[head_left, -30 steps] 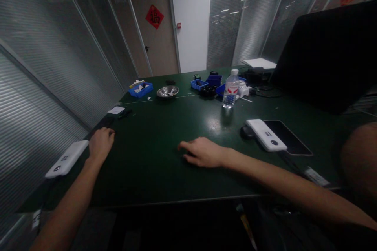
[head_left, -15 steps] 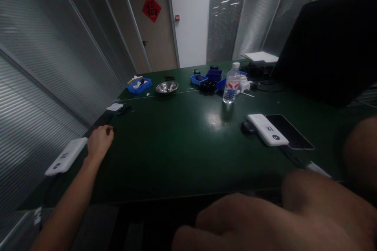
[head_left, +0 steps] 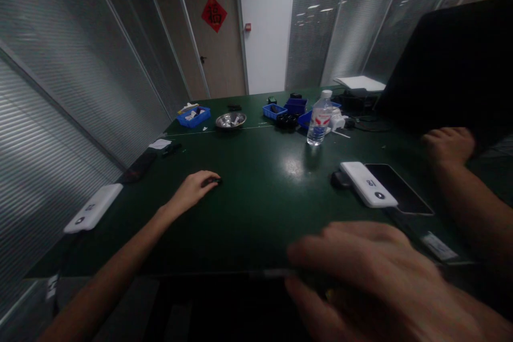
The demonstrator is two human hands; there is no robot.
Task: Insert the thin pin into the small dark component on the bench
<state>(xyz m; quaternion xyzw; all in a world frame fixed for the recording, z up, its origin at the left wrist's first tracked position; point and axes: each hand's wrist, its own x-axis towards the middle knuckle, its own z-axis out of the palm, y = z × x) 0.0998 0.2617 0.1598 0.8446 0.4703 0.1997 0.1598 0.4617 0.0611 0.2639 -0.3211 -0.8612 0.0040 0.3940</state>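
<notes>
Over the middle-left of the dark green table [head_left: 256, 214], my left hand [head_left: 194, 187] is closed, pinching a small black piece [head_left: 217, 180] just above or on the surface. What kind of piece it is does not show. Close to the camera at the lower right, my right hand [head_left: 368, 278] is large and blurred, its fingers closed. A slim, dark tool-like thing with a yellow spot [head_left: 330, 294] is partly visible inside it, and a faint pale streak lies left of the fingertips; its kind is unclear.
Another person's closed hand [head_left: 451, 144] is by the black monitor [head_left: 449, 75]. White power banks [head_left: 368, 184] lie right and left, one touching a dark phone [head_left: 401, 187] and a black round object [head_left: 340, 179]. Behind stand a water bottle [head_left: 319, 120], steel bowl [head_left: 231, 122] and blue trays [head_left: 194, 117].
My left hand has moved right, from beside the left power bank to the table's middle-left, with the black piece. My right hand has risen slightly. The other person's hand has moved toward the monitor.
</notes>
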